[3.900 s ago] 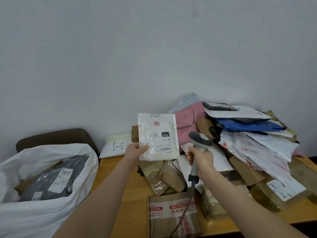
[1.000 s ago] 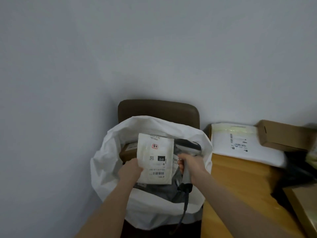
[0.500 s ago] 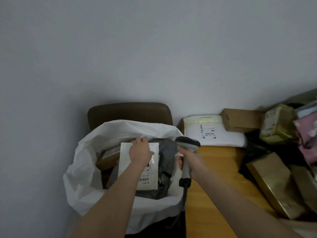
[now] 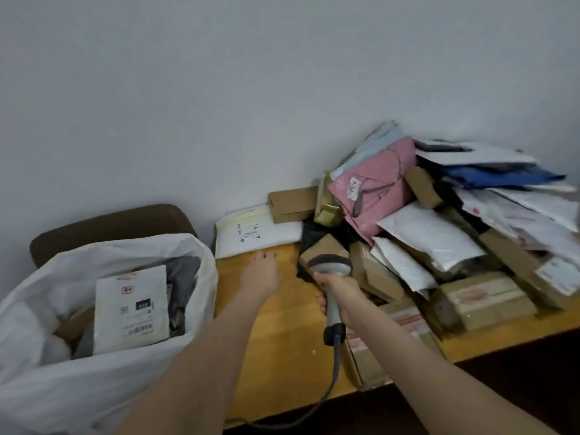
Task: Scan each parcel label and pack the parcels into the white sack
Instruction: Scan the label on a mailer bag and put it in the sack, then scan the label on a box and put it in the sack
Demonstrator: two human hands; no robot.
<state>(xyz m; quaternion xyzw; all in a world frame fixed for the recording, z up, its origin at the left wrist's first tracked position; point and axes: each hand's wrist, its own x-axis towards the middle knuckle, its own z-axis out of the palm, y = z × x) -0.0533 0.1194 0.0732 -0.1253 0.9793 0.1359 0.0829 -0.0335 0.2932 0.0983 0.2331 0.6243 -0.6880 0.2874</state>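
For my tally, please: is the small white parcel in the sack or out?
In. The small white parcel lies label-up inside the white sack, atop a grey parcel.

Sack (image 4: 62, 387) left of table (image 4: 292, 356) — parcels (image 4: 433, 233) (heaped) right

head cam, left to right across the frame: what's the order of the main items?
white sack → left hand → scanner → pink parcel → blue parcel

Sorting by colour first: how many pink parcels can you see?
1: the pink parcel lies high on the heap against the wall; others may be buried underneath.
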